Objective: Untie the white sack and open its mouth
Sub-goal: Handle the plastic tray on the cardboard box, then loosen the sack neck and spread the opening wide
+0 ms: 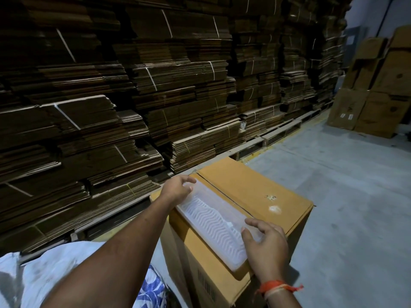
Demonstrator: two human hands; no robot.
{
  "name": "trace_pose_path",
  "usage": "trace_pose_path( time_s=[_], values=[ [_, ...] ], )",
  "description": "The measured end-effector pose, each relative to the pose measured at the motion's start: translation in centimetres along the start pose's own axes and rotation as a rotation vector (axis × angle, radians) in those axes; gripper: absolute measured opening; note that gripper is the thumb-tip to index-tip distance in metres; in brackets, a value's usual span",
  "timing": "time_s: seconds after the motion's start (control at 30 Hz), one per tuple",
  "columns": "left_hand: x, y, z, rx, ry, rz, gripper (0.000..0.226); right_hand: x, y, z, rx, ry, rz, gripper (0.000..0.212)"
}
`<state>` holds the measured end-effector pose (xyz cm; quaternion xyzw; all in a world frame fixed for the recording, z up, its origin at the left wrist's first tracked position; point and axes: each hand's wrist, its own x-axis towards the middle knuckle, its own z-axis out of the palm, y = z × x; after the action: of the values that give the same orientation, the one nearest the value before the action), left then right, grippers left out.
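On top of a closed cardboard box [255, 192], both hands, left hand [178, 187] and right hand [264, 243], grip a translucent ribbed plastic tray [213, 221] by its ends. The white sack [44, 270] lies untouched at lower left, its tie unseen; untying it likely means releasing the tray first.

Tray [213, 221]: translucent white, wavy ribbed pattern. Carton [262, 192]: tan-yellow, beneath both hands; sack [44, 272]: white, with blue leaf-print cloth [153, 287] beside it. Wrist thread [275, 287]: orange.

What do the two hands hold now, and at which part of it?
Both hold a translucent white plastic tray lying on the cardboard box: the left hand grips its far end, the right hand its near end.
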<state>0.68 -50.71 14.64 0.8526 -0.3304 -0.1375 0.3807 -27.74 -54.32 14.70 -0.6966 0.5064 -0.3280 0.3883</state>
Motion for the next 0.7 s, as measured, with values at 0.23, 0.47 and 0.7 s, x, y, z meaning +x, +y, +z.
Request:
trace_pose_path(
  time_s=[0.23, 0.47, 0.7],
  values=[
    [-0.9, -0.2, -0.1, 0.005, 0.046, -0.009, 0.029, -0.3, 0.0, 0.2, -0.035, 0.031, -0.002, 0.019],
    [-11.3, -2.3, -4.0, -0.046, 0.231, 0.020, 0.029, -4.7, -1.3, 0.6, -0.068, 0.274, -0.391, 0.016],
    [-27.4, -13.2, -11.3, -0.032, 0.393, -0.301, 0.016, -14.1, -2.7, 8.8, 0.190, -0.320, -0.572, 0.023]
  ],
)
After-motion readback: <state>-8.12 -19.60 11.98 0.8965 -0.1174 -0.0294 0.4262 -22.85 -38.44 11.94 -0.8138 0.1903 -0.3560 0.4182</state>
